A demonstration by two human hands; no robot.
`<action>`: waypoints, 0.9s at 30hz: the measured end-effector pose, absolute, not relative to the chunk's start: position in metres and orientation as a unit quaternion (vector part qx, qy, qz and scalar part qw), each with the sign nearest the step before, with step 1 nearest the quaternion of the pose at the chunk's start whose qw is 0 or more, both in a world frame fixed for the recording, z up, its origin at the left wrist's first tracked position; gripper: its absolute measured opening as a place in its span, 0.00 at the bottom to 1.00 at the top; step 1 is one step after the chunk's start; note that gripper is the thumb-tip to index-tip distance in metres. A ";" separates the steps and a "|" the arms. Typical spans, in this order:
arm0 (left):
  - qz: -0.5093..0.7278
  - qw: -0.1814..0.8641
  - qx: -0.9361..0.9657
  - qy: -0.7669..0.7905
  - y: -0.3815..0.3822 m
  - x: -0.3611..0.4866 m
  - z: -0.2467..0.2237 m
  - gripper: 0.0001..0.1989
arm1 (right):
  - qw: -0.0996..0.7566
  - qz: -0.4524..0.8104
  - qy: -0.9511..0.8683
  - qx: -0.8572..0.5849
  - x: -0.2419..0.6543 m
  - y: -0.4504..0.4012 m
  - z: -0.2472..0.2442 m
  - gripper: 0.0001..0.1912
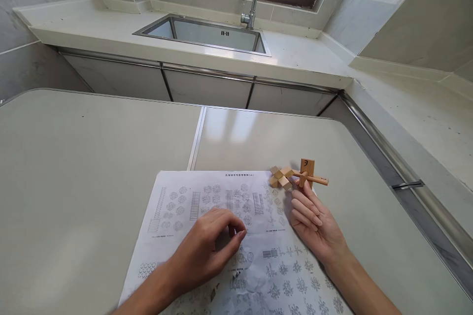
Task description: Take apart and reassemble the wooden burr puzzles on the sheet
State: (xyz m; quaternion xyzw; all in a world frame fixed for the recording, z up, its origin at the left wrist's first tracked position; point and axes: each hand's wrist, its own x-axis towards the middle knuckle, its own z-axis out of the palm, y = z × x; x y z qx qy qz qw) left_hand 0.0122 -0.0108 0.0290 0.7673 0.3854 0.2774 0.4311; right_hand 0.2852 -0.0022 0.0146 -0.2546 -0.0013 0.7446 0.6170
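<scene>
My right hand (312,221) pinches a brown wooden puzzle (306,174) between thumb and fingers. The puzzle has a flat upright piece with a dark mark and a bar sticking out to the right. Just left of it, a lighter wooden burr of crossed blocks (281,177) rests at the top edge of a printed sheet (218,229) covered with small diagrams. Over the middle of that sheet is my left hand (218,241), its fingers curled and thumb near the index fingertip; nothing shows between them.
The sheet lies on a pale table (92,167) with a seam (197,138) running away from me. Beyond the table are a counter (295,56), a sink (210,32) and a tap (251,15) below a window. Another counter runs along the right.
</scene>
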 end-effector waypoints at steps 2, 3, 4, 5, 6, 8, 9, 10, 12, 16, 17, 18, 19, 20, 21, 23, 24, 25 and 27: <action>0.276 0.431 0.768 0.386 -0.011 0.012 0.028 0.05 | 0.619 0.736 -0.021 -0.273 0.284 -0.003 0.014 0.08; 0.275 0.431 0.768 0.386 -0.011 0.012 0.028 0.05 | 0.619 0.730 -0.037 -0.286 0.283 -0.003 0.014 0.08; 0.273 0.432 0.768 0.386 -0.011 0.012 0.028 0.05 | 0.619 0.722 -0.057 -0.304 0.282 -0.004 0.015 0.09; 0.273 0.433 0.768 0.385 -0.011 0.012 0.027 0.05 | 0.620 0.708 -0.082 -0.327 0.280 -0.004 0.016 0.11; 0.273 0.434 0.767 0.385 -0.011 0.012 0.027 0.05 | 0.622 0.691 -0.112 -0.351 0.278 -0.005 0.017 0.13; 0.273 0.436 0.766 0.385 -0.011 0.012 0.028 0.05 | 0.625 0.646 -0.178 -0.399 0.274 -0.007 0.020 0.15; 0.273 0.435 0.766 0.386 -0.011 0.012 0.028 0.05 | 0.625 0.624 -0.212 -0.419 0.271 -0.009 0.022 0.16; 0.273 0.435 0.766 0.386 -0.011 0.012 0.029 0.05 | 0.623 0.604 -0.243 -0.434 0.269 -0.010 0.023 0.16; 0.274 0.433 0.767 0.387 -0.010 0.012 0.030 0.05 | 0.609 0.573 -0.297 -0.460 0.266 -0.014 0.023 0.16; 0.275 0.431 0.767 0.387 -0.010 0.013 0.030 0.05 | 0.535 0.529 -0.416 -0.511 0.265 -0.023 0.015 0.27; 0.275 0.432 0.767 0.388 -0.010 0.013 0.030 0.05 | 0.500 0.521 -0.453 -0.523 0.265 -0.026 0.013 0.29; 0.274 0.434 0.766 0.388 -0.010 0.013 0.030 0.05 | 0.475 0.513 -0.481 -0.530 0.265 -0.028 0.011 0.27; 0.274 0.437 0.763 0.389 -0.010 0.013 0.031 0.05 | 0.453 0.507 -0.507 -0.529 0.265 -0.029 0.010 0.24; 0.274 0.441 0.760 0.392 -0.010 0.012 0.030 0.05 | 0.434 0.505 -0.533 -0.523 0.265 -0.031 0.009 0.20; 0.275 0.444 0.755 0.396 -0.011 0.012 0.030 0.03 | 0.418 0.503 -0.558 -0.510 0.264 -0.032 0.009 0.17; 0.281 0.452 0.742 0.407 -0.012 0.010 0.029 0.07 | 0.389 0.495 -0.612 -0.477 0.262 -0.034 0.009 0.14; 0.285 0.455 0.735 0.414 -0.012 0.009 0.029 0.13 | 0.379 0.482 -0.640 -0.463 0.260 -0.034 0.009 0.14; 0.289 0.457 0.729 0.419 -0.013 0.008 0.028 0.21 | 0.371 0.462 -0.669 -0.449 0.258 -0.034 0.008 0.13; 0.298 0.465 0.721 0.418 -0.014 0.007 0.025 0.35 | 0.364 0.400 -0.728 -0.421 0.256 -0.034 0.007 0.14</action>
